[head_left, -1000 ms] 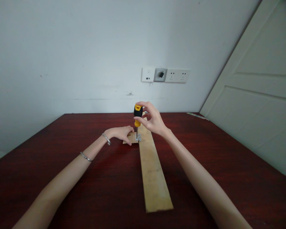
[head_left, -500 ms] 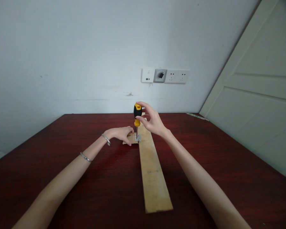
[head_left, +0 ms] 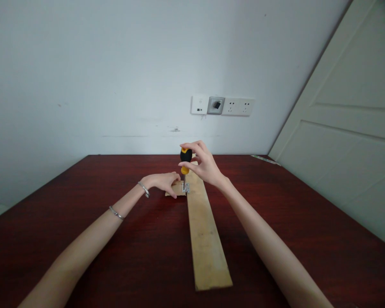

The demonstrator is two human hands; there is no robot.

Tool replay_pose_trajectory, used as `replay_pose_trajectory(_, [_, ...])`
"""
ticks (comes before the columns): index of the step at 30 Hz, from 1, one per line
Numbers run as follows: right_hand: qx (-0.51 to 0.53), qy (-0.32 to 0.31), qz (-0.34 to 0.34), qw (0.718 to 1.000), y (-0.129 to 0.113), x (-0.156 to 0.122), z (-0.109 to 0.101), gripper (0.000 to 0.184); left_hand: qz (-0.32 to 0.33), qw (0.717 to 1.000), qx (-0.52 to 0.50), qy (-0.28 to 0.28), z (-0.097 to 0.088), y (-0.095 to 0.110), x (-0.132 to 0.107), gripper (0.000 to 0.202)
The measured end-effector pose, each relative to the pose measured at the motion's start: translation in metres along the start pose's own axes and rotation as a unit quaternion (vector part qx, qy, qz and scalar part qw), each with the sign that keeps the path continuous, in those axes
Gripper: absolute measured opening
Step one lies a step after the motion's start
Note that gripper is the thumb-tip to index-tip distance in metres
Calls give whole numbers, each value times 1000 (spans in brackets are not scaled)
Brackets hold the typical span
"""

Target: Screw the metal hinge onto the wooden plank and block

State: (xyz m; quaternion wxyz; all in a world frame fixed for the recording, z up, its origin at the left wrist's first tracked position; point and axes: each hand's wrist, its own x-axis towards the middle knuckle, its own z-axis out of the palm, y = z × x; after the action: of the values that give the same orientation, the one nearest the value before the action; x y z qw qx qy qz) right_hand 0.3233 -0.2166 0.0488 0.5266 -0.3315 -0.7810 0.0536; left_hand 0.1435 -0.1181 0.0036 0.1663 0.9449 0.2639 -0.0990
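My right hand [head_left: 202, 164] is closed round the black and yellow handle of a screwdriver [head_left: 186, 155], with fingers over its top and the thumb across its lower part. The screwdriver stands upright, its shaft reaching down to a small metal hinge [head_left: 186, 187]. That hinge lies across the join between a short wooden board [head_left: 179, 188] and a long wooden plank [head_left: 207, 231]. My left hand [head_left: 163, 182] grips the short board from the left, thumb on the near side and fingers on the far side. The screwdriver's tip and any screw are too small to make out.
The boards lie on a dark red wooden table [head_left: 131, 256] against a white wall. Sockets [head_left: 237, 107] with a black plug are on the wall. A pale strip [head_left: 265, 160] lies at the far right edge, near a white panelled door [head_left: 346, 111].
My right fingers and thumb have shifted on the screwdriver handle, now covering more of it. My left hand stays on the short board. The whole view has moved slightly.
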Motion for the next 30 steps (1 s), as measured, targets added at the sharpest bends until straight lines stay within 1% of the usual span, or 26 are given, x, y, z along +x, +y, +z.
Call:
replay_pose_trajectory(7, [-1,15,12,1000,-3,-2,2,43,-2,1000,4,-10,-2,2,7,55])
replay_pose_trajectory(12, [-8,25,26,999,-3,-2,3,45,-24,999,9,-32,-4,1,12,60])
replay_pose_trajectory(15, [-18,27,19,999,-1,-3,4,47,-38,998,3,-44,-5,1,15,61])
replay_pose_trajectory(18, [-36,30,-5,999,0,-5,5,49,-49,997,8,-54,-6,1,17,61])
replay_pose_trajectory(23, [-63,59,-37,996,0,-9,8,54,-70,996,7,-57,-3,2,20,66])
replay_pose_trajectory(26, [-70,70,-34,995,1,-9,10,53,-70,996,6,-48,0,0,20,69])
replay_pose_trajectory(30, [-92,68,-10,993,4,-9,13,48,-64,997,13,-37,2,-3,20,69])
